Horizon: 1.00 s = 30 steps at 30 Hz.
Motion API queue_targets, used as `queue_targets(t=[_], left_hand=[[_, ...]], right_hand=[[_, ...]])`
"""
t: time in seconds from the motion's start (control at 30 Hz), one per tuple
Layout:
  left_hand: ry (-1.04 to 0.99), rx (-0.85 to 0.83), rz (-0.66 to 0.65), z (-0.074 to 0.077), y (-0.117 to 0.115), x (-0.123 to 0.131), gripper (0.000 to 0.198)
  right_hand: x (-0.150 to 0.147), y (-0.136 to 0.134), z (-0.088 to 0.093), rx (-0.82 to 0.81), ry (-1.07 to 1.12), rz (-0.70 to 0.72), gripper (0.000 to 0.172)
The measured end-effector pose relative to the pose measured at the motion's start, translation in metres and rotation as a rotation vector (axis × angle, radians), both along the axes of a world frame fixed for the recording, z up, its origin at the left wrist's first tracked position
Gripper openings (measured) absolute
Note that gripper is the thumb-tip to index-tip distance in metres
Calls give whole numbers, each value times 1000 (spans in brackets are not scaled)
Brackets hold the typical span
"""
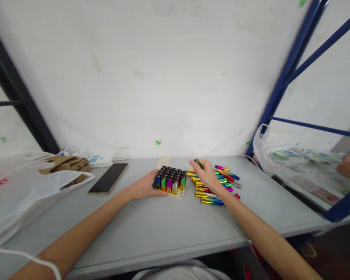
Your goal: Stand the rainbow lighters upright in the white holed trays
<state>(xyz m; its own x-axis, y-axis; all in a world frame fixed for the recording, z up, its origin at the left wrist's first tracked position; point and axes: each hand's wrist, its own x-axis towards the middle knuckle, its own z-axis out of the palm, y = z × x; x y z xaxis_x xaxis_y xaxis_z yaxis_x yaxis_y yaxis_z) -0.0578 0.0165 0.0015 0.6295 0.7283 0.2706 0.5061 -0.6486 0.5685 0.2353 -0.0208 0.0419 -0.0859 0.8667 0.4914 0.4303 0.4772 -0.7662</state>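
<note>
Left hand [146, 185]: half-curled, clasping standing lighters [169, 183]!
Right hand [207, 174]: pinching one lighter [197, 162]!
Tray [180, 194]: filling, seemingly; next wants careful placing.

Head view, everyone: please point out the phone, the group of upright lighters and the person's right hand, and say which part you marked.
Phone [109, 178]: head view, on its dark screen.
Upright lighters [169, 184]: head view, on a coloured body in the front row.
Right hand [207, 174]: head view, on its back.

Massed lighters [169, 184], a grey bench [151, 229] and blue framing [286, 72] suggest a workshop.
</note>
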Motion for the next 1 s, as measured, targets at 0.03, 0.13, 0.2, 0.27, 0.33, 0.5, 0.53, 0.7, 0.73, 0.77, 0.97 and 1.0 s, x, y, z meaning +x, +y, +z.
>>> queue_targets(t=[0.03, 0.13, 0.2, 0.27, 0.33, 0.5, 0.53, 0.7, 0.73, 0.77, 0.97, 1.0], left_hand=[[6, 4, 0, 0, 0, 0, 91], [23, 8, 0, -1, 2, -1, 91], [30, 10, 4, -1, 2, -1, 91], [32, 10, 8, 0, 2, -1, 90], [30, 7, 14, 0, 1, -1, 90], [16, -3, 15, 1, 0, -1, 91], [15, -7, 10, 1, 0, -1, 90], [18, -19, -1, -1, 2, -1, 89], [22, -19, 1, -1, 2, -1, 90], [24, -18, 4, -2, 3, -1, 91], [14, -10, 3, 0, 1, -1, 89], [18, -9, 3, 0, 0, -1, 89]], right_hand=[[1, -2, -2, -13, 5, -19, 54], [-1, -4, -6, -41, 14, -57, 44], [-5, -5, -7, -43, 13, -71, 39], [-9, -5, -8, -32, -3, -74, 37], [-11, -5, -8, -20, -30, -76, 38], [-11, -7, -8, -34, -56, -57, 50], [-11, -7, -8, -34, -58, -50, 52], [-13, -6, -11, -24, -57, -53, 43], [-13, -5, -13, -22, -57, -56, 40], [-13, -4, -14, -18, -57, -60, 37], [-9, -6, -8, 62, -128, -82, 45], [-7, -8, -4, 73, -162, -62, 46]])
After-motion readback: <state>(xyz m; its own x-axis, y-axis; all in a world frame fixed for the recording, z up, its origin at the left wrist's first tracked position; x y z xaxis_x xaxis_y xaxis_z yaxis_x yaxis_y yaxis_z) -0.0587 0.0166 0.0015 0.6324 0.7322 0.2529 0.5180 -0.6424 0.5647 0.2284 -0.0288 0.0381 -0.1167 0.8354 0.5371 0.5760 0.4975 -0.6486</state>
